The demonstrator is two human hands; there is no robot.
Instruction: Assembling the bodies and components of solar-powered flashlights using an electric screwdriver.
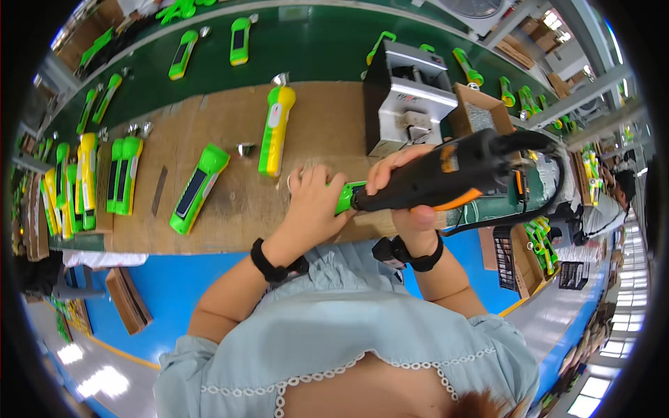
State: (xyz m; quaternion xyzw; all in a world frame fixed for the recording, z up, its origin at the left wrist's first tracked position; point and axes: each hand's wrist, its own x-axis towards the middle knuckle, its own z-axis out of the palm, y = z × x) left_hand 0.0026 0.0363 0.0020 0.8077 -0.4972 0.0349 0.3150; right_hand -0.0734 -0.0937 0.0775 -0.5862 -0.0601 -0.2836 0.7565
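My left hand (pixel 311 203) grips a green flashlight body (pixel 346 195) on the brown worktop (pixel 230 209), mostly hiding it. My right hand (pixel 408 188) is wrapped around a black and orange electric screwdriver (pixel 446 174). Its tip meets the end of the green flashlight body. A black cable (pixel 536 209) runs from the tool's rear. Both wrists wear black bands.
A yellow and green flashlight (pixel 277 129) and a green one (pixel 198 187) lie on the worktop; several more are stacked at the left (pixel 83 181). A grey metal machine (pixel 408 97) and a cardboard box (pixel 481 108) stand behind my hands. More flashlights ride the green conveyor (pixel 313 49).
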